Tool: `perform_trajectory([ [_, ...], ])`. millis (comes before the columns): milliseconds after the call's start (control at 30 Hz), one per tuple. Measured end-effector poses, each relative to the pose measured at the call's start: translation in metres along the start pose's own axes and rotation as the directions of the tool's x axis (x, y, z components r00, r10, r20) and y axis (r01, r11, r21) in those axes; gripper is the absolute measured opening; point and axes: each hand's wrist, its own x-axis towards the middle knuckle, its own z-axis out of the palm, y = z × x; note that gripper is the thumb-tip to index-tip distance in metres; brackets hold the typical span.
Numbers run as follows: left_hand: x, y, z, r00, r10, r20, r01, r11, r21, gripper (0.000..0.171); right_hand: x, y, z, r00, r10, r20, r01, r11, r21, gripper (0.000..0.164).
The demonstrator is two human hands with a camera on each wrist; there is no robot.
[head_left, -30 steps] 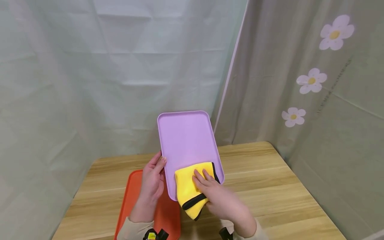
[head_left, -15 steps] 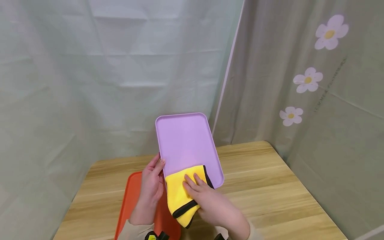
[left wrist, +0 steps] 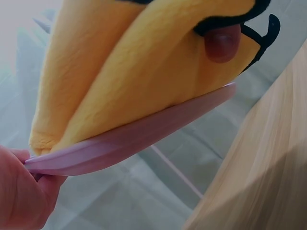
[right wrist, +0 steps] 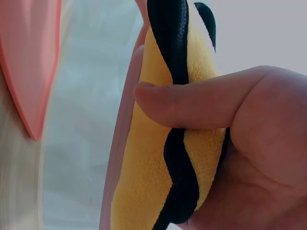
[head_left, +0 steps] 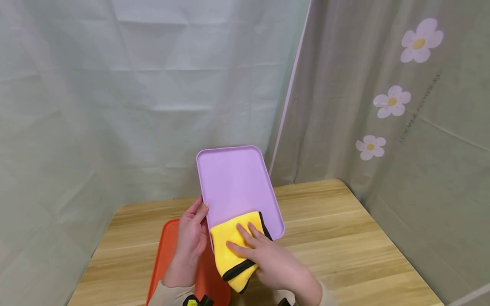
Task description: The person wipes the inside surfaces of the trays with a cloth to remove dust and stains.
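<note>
My left hand point(head_left: 191, 233) pinches the left edge of a light purple tray point(head_left: 237, 182), thumb in front and fingers behind. The tray is tilted up above the table. Over its lower part lies a folded yellow cloth point(head_left: 226, 238) with black trim, hanging past the bottom edge. My right hand point(head_left: 275, 261) has its fingers spread on the cloth's face. In the right wrist view the thumb point(right wrist: 187, 105) lies across the black-edged folds, so the cloth is held between thumb and fingers. The left wrist view shows the cloth point(left wrist: 144, 72) against the tray point(left wrist: 120, 143).
A red-orange tray point(head_left: 210, 276) lies on the wooden table point(head_left: 337, 238), below the left forearm and partly hidden. Pale curtains point(head_left: 160, 97) hang behind and at the sides of the table; the right one carries white flower prints point(head_left: 392, 102).
The right hand and cloth have slid left and slightly down across the purple tray, then nearly stopped. The right hand's fingers have spread wider. The left hand keeps its hold on the tray edge.
</note>
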Motion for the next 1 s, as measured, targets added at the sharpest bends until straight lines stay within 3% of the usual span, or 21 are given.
perform_trajectory([
  [367,-0.001,0.001,-0.001,1.000,0.006,0.006,-0.006,1.000,0.014,0.051,-0.012,0.015,-0.003,0.993,0.092,0.069,-0.097,0.992,0.078,0.092],
  [733,0.003,0.005,-0.002,1.000,0.005,-0.007,-0.005,1.000,-0.009,0.049,-0.027,0.037,-0.008,0.994,0.109,0.003,-0.109,0.990,0.089,0.091],
  [1000,0.006,0.004,-0.002,1.000,0.001,-0.008,-0.001,1.000,-0.020,0.049,-0.027,0.035,-0.008,0.995,0.102,-0.007,-0.101,0.990,0.098,0.086],
])
